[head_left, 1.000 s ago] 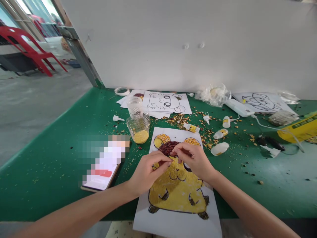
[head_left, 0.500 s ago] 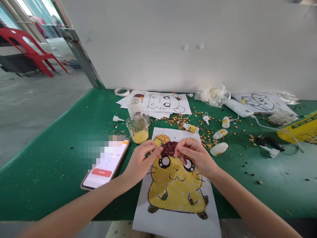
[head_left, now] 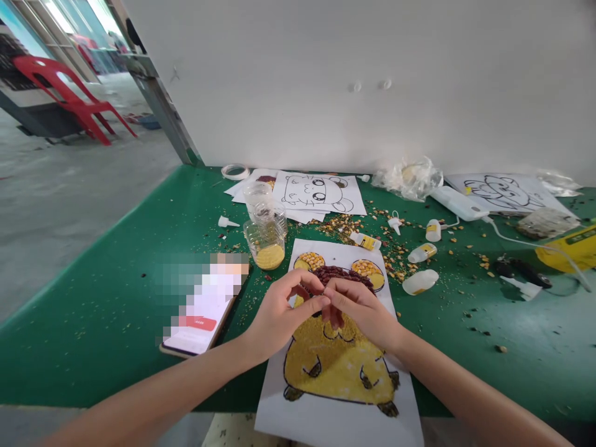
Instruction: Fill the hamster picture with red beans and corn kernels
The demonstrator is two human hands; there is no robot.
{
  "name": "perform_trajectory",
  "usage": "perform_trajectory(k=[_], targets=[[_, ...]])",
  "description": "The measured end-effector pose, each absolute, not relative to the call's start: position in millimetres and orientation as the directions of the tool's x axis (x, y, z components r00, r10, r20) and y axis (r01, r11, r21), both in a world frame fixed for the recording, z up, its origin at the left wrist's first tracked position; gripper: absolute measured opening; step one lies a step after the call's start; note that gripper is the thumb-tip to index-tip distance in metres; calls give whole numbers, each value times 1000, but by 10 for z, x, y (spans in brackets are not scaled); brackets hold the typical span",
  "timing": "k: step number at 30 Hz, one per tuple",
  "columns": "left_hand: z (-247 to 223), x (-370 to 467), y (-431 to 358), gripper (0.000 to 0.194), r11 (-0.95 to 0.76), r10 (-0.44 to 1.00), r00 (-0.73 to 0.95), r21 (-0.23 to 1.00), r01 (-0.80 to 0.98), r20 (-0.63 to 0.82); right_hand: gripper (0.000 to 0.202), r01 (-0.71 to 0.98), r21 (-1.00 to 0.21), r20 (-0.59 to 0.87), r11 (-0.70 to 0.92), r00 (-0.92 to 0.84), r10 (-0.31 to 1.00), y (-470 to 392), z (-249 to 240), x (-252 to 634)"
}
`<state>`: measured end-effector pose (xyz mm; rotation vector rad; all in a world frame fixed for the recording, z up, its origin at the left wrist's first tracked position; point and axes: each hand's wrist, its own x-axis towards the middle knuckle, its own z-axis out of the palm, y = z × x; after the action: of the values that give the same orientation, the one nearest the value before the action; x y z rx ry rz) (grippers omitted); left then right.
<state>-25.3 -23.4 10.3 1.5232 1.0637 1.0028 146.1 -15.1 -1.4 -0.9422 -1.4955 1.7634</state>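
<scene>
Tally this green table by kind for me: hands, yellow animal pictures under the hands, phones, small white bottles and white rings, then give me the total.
Hands: 2
Yellow animal picture: 1
Phone: 1
Small white bottles: 4
White ring: 1
Total: 9

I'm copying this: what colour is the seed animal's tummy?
The tummy is yellow, seen best in the head view.
</scene>
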Motion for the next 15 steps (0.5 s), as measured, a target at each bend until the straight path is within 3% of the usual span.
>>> perform_trajectory(k=[9,15], targets=[[82,-247,-234,13,-94,966,251,991,99,66,31,251,-949,63,194,-449,891,-225,-34,1437],[64,-256,-231,12,-34,970,242,999,43,22,30,340,-893,119,295,-455,883,-215,-53,1460]])
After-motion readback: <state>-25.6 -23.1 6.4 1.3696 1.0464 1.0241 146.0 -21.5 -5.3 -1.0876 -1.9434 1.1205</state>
